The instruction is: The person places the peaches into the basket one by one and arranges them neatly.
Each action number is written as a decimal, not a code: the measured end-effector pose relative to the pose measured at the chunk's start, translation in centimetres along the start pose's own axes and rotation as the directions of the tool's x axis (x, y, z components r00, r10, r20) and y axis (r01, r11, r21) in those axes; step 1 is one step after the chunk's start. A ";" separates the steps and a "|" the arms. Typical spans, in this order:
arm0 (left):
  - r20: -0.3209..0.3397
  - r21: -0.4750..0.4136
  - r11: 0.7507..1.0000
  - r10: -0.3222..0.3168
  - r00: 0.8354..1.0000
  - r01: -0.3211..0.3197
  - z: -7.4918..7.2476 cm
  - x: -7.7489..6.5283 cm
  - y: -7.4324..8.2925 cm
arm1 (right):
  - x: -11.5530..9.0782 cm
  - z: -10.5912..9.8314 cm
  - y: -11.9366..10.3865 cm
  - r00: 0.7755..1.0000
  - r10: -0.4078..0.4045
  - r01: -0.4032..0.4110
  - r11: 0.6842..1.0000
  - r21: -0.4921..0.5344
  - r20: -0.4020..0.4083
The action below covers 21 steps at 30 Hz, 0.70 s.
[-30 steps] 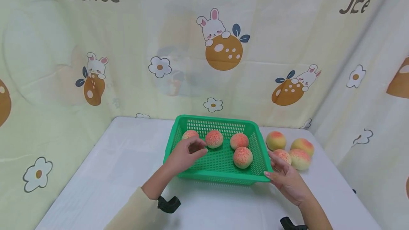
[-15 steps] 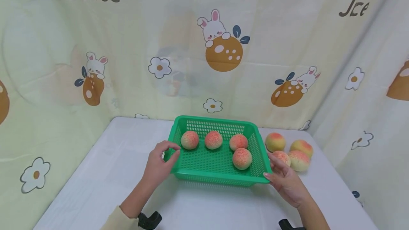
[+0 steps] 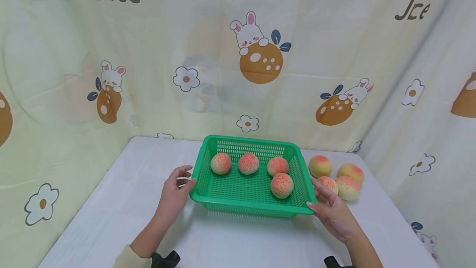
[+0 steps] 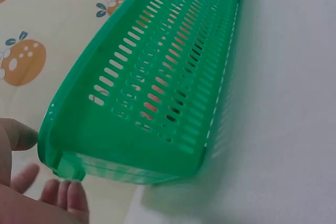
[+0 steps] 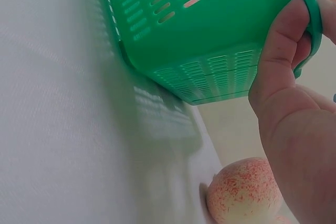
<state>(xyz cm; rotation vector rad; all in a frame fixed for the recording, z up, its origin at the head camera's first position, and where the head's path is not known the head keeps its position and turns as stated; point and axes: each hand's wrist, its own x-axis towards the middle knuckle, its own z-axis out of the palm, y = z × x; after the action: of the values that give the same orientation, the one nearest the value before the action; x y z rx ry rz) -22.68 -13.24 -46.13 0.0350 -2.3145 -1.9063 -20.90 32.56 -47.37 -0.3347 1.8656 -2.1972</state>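
A green plastic basket point(image 3: 238, 206) stands on the table with several peaches in it: one peach point(image 3: 221, 163) at the back left, another peach point(image 3: 248, 163) beside it, and a pair including a front peach point(image 3: 282, 185) on the right. My right hand point(image 3: 336, 214) grips the basket's front right corner, thumb on the rim and fingers round its outer side. At the left end my left hand point(image 3: 172, 195) has its thumb at the rim corner; in the left wrist view its loosely bent fingers point(image 4: 77, 198) lie just outside the corner, not wrapped round it.
Several more peaches lie on the white table point(image 3: 253, 243) right of the basket, among them a yellowish peach point(image 3: 320, 166) and a pale one point(image 3: 348, 187), close behind my right hand. A printed curtain point(image 3: 167, 32) hangs along the back and sides.
My left hand has moved from above the basket's left part out to the left, to its rim, uncovering the back left peach. The right hand keeps its grip; the basket has hardly moved.
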 end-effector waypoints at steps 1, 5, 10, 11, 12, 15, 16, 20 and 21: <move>0.011 -0.004 1.000 -0.024 1.000 0.024 0.0 0.1 -0.1 | 0.0 0.0 0.0 1.000 0.002 -0.002 1.000 0.001 -0.002; 0.062 -0.036 0.995 -0.090 0.994 0.093 -0.2 0.3 -0.4 | -0.1 0.0 0.0 1.000 0.009 -0.009 1.000 0.002 -0.010; 0.121 -0.135 0.979 -0.134 0.984 0.150 -0.4 0.3 -0.4 | 0.0 0.0 0.1 1.000 0.001 -0.001 1.000 0.006 -0.006; 0.131 -0.157 0.975 -0.138 0.982 0.158 -0.4 0.3 -0.3 | 0.0 0.0 0.1 1.000 -0.002 0.002 1.000 0.007 -0.004; 0.139 -0.176 0.970 -0.145 0.980 0.169 -0.5 0.3 -0.2 | 0.0 0.0 0.1 1.000 -0.004 0.004 1.000 0.008 -0.003; 0.165 -0.217 0.957 -0.159 0.973 0.193 -0.7 0.3 0.0 | -0.1 -0.1 0.1 1.000 -0.008 0.008 1.000 0.009 -0.002; 0.170 -0.228 0.953 -0.165 0.972 0.201 -0.8 0.3 0.1 | -0.1 -0.1 0.1 1.000 -0.008 0.008 1.000 0.010 -0.003; 0.188 -0.247 0.946 -0.168 0.968 0.212 -1.0 0.6 0.0 | -0.1 0.0 0.1 1.000 -0.003 0.003 1.000 0.010 -0.010; 0.192 -0.248 0.945 -0.167 0.967 0.212 -1.0 0.7 -0.1 | -0.1 0.0 0.1 1.000 0.000 0.001 1.000 0.011 -0.012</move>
<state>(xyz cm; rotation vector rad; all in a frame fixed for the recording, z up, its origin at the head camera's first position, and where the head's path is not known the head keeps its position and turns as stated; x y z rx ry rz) -23.20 -14.32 -45.94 0.0733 -2.2011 -2.3906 -20.81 32.58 -47.45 -0.3212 1.8595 -2.2131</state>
